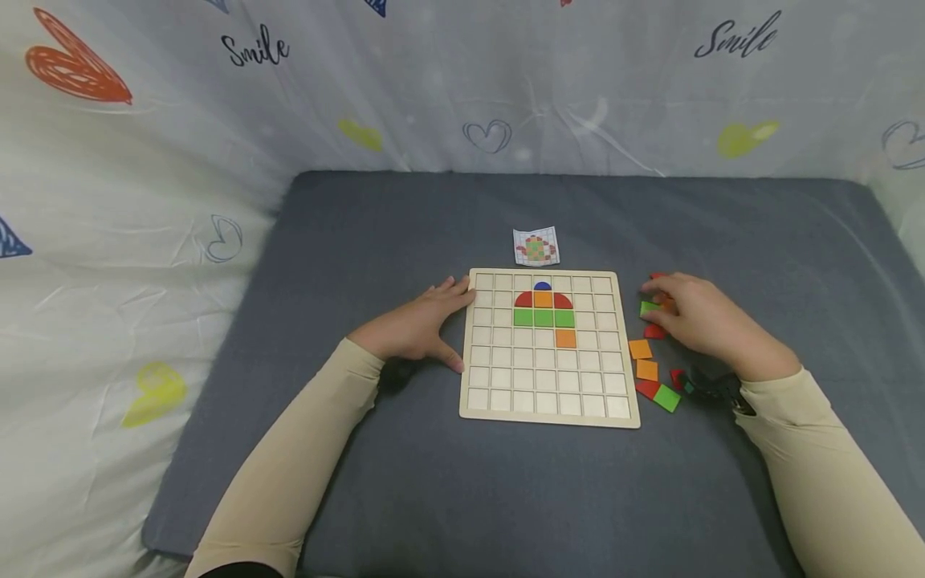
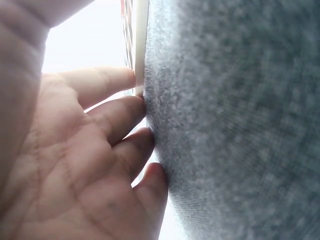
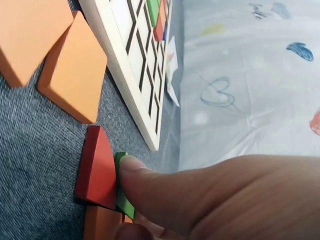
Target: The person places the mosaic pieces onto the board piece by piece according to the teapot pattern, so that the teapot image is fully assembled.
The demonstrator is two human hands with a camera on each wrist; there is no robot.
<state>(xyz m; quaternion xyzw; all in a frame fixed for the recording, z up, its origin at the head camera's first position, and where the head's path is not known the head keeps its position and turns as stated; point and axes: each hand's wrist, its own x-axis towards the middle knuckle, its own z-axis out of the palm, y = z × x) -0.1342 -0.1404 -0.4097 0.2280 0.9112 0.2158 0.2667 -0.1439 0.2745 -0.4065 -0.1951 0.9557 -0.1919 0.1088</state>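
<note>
A wooden grid board [image 1: 535, 411] lies on the grey surface with colored tiles set in its upper middle: a blue half-round, red quarter-rounds, and green and orange squares. My left hand [image 1: 422, 321] rests at the board's left edge with thumb and fingers spread; in the left wrist view its fingertips [image 2: 127, 78] touch the rim. To the board's right, my right hand [image 1: 711, 317] is over loose tiles. Its thumb [image 3: 140, 175] touches a green tile [image 3: 123, 195], beside a red curved tile [image 3: 97, 167]. The other right fingers are mostly hidden in the wrist view.
Above the board lies a small pattern card [image 1: 536, 246]. Loose orange tiles [image 1: 640, 348], a green tile [image 1: 666, 398] and red pieces lie along the board's right side. A pale printed curtain [image 1: 433, 88] hangs behind the dark grey table surface [image 1: 390, 498].
</note>
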